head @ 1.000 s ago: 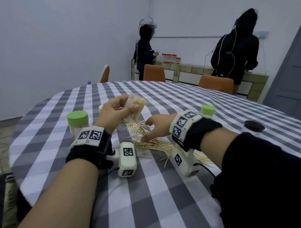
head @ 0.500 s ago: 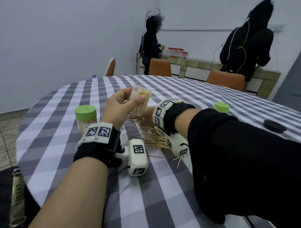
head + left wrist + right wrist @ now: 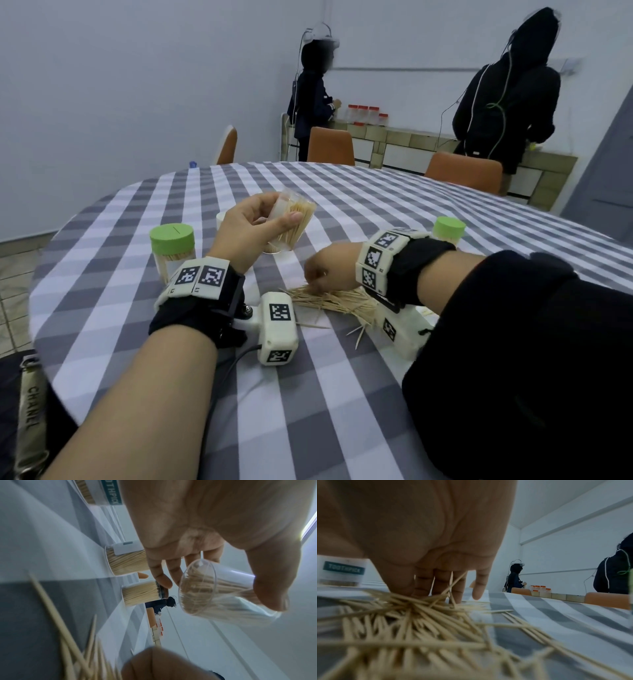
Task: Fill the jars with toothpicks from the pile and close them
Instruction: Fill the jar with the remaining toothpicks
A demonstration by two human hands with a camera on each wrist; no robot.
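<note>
My left hand point(image 3: 270, 221) grips a clear lidless jar point(image 3: 294, 222) partly filled with toothpicks, tilted above the checked table point(image 3: 342, 411). From the left wrist the jar point(image 3: 214, 588) shows its round base between thumb and fingers. My right hand point(image 3: 317, 279) is down on the loose toothpick pile point(image 3: 339, 301). Its fingers point(image 3: 440, 586) and thumb close on a small bunch, and a few sticks poke up between them. A filled jar with a green lid point(image 3: 172, 246) stands to the left. Another green-lidded jar point(image 3: 448, 229) stands behind my right wrist.
Two more filled jars point(image 3: 126, 562) point(image 3: 142, 593) stand beyond my left hand, one with a dark lid. Orange chairs point(image 3: 330, 145) ring the far side of the table. Two people point(image 3: 311, 99) point(image 3: 507, 102) stand at a counter by the back wall.
My right hand went up under the held jar, then came back down onto the pile. The left hand keeps the jar at about the same height.
</note>
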